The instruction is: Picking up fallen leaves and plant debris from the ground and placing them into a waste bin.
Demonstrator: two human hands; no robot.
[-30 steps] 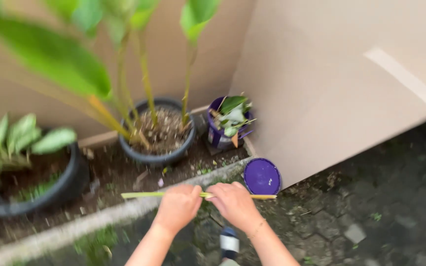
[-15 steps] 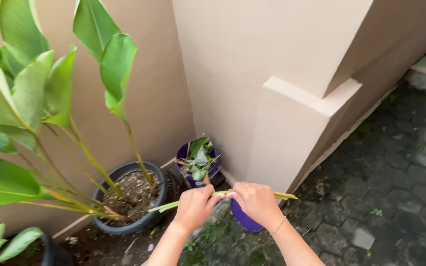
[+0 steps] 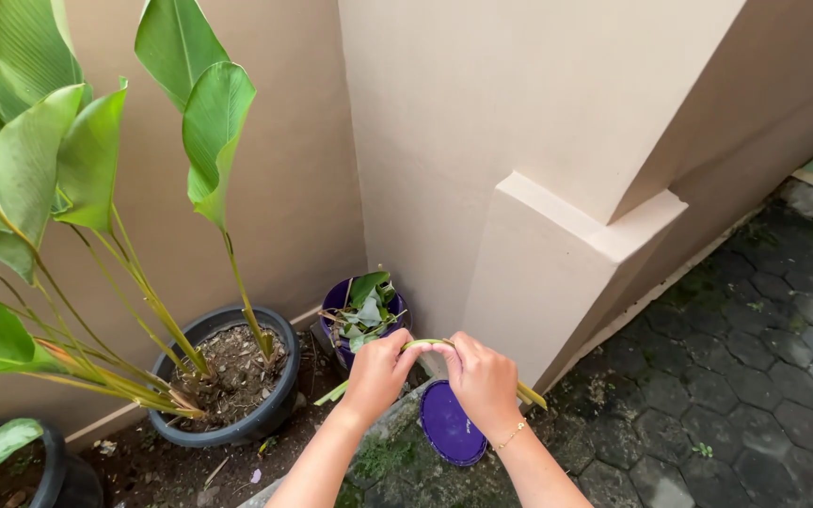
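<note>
While both hands are wrapped around it, the stem (image 3: 428,345) is bent into an arch between them, so it's basically sitting right above the purple lid (image 3: 452,425). Left hand (image 3: 379,373) has its fingers curled tight on the stem's left part, and a green end pokes out down-left past that fist. Right hand (image 3: 484,380) is clamped on the right part the same way, with a yellowish end sticking out on the far side, toward the pillar (image 3: 566,273). There's a thin bracelet (image 3: 510,436) on the right wrist.

The lid lies flat on the ground just under the hands, next to a mossy curb (image 3: 383,447). Right of the lid it's all dark wet pavers (image 3: 755,376).

Just behind the lid, a bit to the left, is a purple bucket (image 3: 341,306) stuffed with cut leaves (image 3: 367,306), tucked in the corner where the pillar meets the wall (image 3: 284,207). Further left of the lid is a black pot (image 3: 265,414) with soil and a tall plant (image 3: 68,169), big green leaves leaning up against the wall. Way off left of that, another pot (image 3: 58,475) at the edge of the view.
</note>
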